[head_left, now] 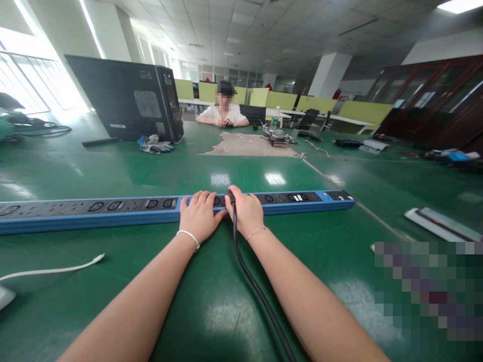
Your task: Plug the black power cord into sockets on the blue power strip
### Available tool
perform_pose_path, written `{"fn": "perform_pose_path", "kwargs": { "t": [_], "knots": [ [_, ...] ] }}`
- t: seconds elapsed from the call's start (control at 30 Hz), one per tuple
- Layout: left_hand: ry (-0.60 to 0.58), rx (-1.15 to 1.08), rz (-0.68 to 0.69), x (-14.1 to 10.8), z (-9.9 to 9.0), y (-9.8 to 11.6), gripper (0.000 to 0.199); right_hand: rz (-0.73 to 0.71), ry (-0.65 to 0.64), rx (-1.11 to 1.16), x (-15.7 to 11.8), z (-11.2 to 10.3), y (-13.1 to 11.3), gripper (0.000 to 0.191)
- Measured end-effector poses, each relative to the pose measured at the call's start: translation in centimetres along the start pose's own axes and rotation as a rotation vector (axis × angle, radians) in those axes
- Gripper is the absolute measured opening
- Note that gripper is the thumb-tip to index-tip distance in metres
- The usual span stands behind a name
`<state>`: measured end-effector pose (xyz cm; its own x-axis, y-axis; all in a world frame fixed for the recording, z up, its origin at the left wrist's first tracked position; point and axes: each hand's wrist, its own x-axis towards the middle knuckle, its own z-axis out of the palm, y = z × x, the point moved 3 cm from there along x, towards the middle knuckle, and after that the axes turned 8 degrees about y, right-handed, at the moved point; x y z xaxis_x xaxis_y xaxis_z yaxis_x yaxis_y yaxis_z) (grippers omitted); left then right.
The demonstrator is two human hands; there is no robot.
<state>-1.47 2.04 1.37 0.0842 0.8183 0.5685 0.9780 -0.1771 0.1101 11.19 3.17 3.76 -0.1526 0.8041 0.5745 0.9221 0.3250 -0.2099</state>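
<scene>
- My right hand point(245, 208) is closed around a black plug point(230, 196), thumb and fingers pinching it over the blue power strip point(302, 197); I cannot tell whether it sits in a socket.
- My left hand point(201, 213) lies just beside it, fingers laid across the strip and thumb pointing toward my right hand; I cannot tell whether it grips or only rests.
- From the plug, a thick black cable point(251, 276) runs down between my forearms.
- The strip lies crosswise in front of me on the green surface point(204, 311), reaching farther out to my left.
- Nearer me on the left is a white cable point(53, 271).
- Beyond the strip, gloves point(154, 145) lie by a black computer case point(124, 100).
- Across from me sits a person point(237, 114), hands together, with a bottle point(275, 119) off to the right.
</scene>
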Motion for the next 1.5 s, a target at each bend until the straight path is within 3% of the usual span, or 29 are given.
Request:
{"fn": "perform_pose_path", "kwargs": {
  "t": [0.33, 0.93, 1.1, 1.33, 1.5],
  "knots": [
    [0.003, -0.012, -0.017, 0.1, -0.1, 0.0, 0.043, 0.011, 0.0, -0.055, 0.2, 1.1, -1.7, 0.032],
    [0.021, -0.019, -0.004, 0.1, 0.2, -0.1, 0.049, -0.012, 0.132, -0.017, -1.0, 1.9, -0.1, 0.036],
    [0.015, -0.009, -0.008, 0.0, 0.1, -0.1, 0.05, 0.0, 0.102, -0.037, -1.3, 1.9, 0.1, 0.038],
    [-0.005, 0.003, -0.018, 0.1, 0.0, 0.0, 0.05, -0.137, 0.021, -0.073, -0.8, 1.3, 0.2, 0.037],
    [-0.015, 0.002, -0.028, 0.1, -0.1, 0.0, 0.051, -0.103, 0.012, -0.058, -1.1, 1.3, 0.3, 0.039]
  ]
}}
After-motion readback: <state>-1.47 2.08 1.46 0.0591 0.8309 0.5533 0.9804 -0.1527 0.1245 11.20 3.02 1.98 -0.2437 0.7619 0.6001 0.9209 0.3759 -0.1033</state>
